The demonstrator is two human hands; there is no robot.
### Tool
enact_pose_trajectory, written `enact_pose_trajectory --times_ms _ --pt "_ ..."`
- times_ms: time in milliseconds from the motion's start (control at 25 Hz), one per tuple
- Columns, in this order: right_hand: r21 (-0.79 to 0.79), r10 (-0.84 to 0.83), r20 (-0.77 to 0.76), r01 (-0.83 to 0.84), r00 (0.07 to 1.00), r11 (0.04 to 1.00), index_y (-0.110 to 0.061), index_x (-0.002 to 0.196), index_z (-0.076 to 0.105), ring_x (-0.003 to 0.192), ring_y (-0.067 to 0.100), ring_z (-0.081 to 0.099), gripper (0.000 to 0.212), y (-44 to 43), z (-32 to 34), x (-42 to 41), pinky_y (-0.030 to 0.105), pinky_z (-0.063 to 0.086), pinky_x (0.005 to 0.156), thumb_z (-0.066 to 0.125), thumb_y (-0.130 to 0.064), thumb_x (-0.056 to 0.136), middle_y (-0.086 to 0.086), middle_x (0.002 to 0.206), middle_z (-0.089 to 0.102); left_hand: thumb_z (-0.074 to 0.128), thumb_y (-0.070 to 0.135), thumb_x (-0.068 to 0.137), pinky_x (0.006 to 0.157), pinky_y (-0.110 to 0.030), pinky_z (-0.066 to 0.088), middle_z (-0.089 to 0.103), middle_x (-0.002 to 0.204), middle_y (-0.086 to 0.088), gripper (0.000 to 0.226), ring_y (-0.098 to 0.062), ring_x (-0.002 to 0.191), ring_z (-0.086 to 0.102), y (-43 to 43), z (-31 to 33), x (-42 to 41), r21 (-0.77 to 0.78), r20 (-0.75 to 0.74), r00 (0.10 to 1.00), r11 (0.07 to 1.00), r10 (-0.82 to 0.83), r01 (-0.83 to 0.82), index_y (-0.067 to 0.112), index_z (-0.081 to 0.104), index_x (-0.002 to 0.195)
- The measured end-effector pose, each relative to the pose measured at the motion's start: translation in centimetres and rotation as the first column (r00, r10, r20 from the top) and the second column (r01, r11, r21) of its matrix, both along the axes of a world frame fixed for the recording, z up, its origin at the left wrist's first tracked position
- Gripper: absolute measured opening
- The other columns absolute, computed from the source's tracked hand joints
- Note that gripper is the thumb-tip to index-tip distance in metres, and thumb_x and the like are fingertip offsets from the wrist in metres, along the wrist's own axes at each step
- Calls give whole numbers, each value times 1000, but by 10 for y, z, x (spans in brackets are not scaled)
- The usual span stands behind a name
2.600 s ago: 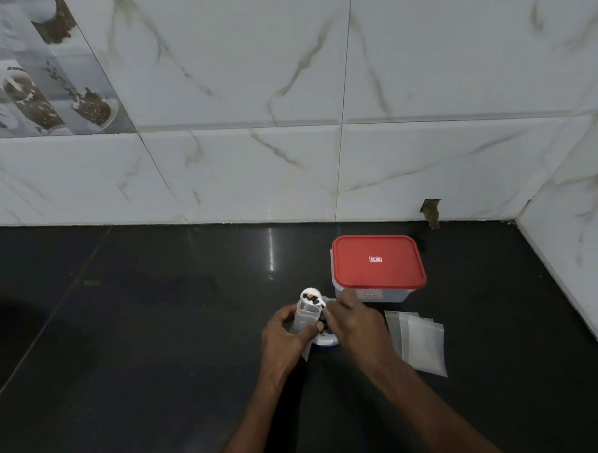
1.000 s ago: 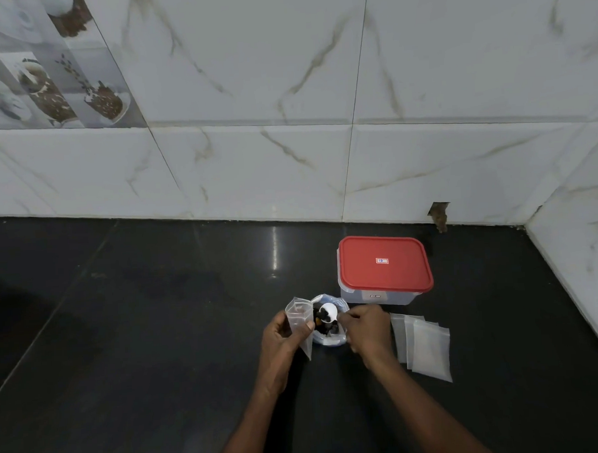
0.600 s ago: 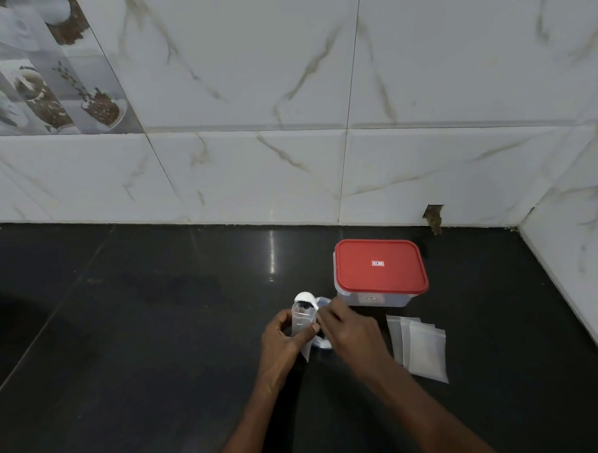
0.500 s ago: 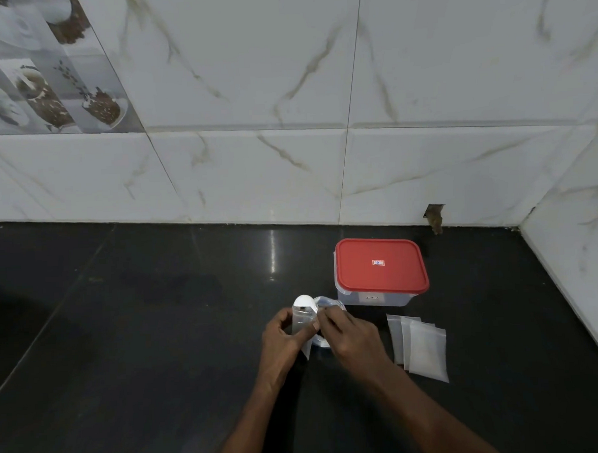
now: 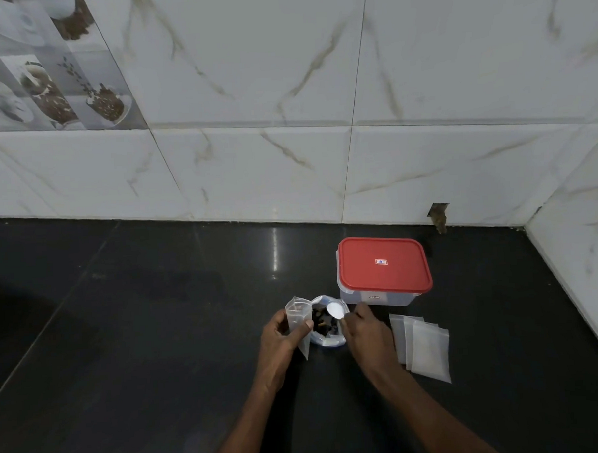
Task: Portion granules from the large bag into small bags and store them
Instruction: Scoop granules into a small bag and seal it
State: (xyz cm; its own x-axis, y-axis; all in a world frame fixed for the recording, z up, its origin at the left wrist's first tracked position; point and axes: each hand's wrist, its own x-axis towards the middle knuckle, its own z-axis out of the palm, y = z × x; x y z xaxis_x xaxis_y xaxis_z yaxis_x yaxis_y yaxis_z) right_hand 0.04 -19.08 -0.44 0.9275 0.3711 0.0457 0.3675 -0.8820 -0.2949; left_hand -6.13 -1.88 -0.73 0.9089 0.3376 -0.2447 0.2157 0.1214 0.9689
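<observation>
Scooping is the step in hand: the spoon [image 5: 335,309] bowl sits over the open large bag [image 5: 327,324] of dark granules at the counter [image 5: 158,335] centre. Right hand [image 5: 362,333] pinches the spoon handle between closed fingertips. Left hand [image 5: 282,336], at 9 o'clock of the large bag, pinches a small bag [image 5: 299,318] upright, mouth open. Next move likely calls for loading the spoon and tipping it into that mouth. Spare bags [image 5: 421,347] lie at 3 o'clock, lidded container [image 5: 383,270] at 1 o'clock.

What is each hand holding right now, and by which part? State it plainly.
The left hand pinches the small bag by its side, mouth up. The right hand holds the white spoon by its handle, bowl over the large bag.
</observation>
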Motion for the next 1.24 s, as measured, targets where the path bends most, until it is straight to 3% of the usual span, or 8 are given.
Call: enact_pose_trajectory --times_ms 160,320,560,680,800,1000,1160,1240 --pt "-43 114 6 -114 993 993 -7 110 63 76 26 66 22 11 0 0 36 55 61 65 -12 88 11 109 61 76 21 86 97 -56 55 78 106 -13 32 -33 102 74 -2 0 1 -54 12 1000 998 17 -16 11 72 115" --pt "-40 111 -66 -114 992 993 -7 117 61 92 27 65 25 19 -4 6 40 54 78 46 -14 98 8 127 57 69 10 92 94 -50 58 77 105 -15 24 -35 102 74 -6 5 1 -85 21 999 996 25 -24 7 71 116" --pt "136 -190 -361 253 913 958 -1 75 70 68 21 64 14 27 -1 33 35 55 63 65 -12 82 9 72 65 70 13 92 98 -53 55 77 110 -15 29 -34 106 73 -7 3 1 -124 17 999 991 42 -40 8 70 120" --pt "120 -212 -362 271 908 955 -6 78 67 68 19 62 9 27 4 34 36 55 65 66 -13 85 10 76 64 71 17 90 100 -55 53 75 114 -16 34 -35 109 71 -7 2 1 -151 32 999 988 44 -39 8 69 122" --pt "94 -112 -303 147 946 985 -7 108 66 83 13 59 20 35 4 17 23 46 70 49 -13 98 7 103 67 71 20 86 98 -52 55 76 112 -16 35 -35 106 72 -12 7 1 -155 49 998 987 50 -42 7 70 119" --pt "233 -265 -368 364 891 902 -8 75 74 67 13 65 17 20 0 26 32 58 67 65 -15 89 4 74 71 71 16 87 100 -52 54 76 112 -15 32 -34 107 72 -13 6 1 -176 50 997 983 59 -50 7 70 118" --pt "59 -38 -204 51 978 997 -7 110 66 84 19 66 19 17 4 15 32 57 74 56 -15 95 7 108 65 74 23 82 102 -56 52 76 113 -16 38 -36 109 71 -12 4 1 -202 47 997 978 65 -54 10 72 117" --pt "-6 62 -182 -64 981 998 -5 100 68 71 25 68 19 21 1 -1 35 55 56 71 -12 82 11 107 65 74 23 83 103 -58 51 75 114 -18 36 -38 110 70 -12 1 1 -209 50 997 977 63 -51 9 72 116"
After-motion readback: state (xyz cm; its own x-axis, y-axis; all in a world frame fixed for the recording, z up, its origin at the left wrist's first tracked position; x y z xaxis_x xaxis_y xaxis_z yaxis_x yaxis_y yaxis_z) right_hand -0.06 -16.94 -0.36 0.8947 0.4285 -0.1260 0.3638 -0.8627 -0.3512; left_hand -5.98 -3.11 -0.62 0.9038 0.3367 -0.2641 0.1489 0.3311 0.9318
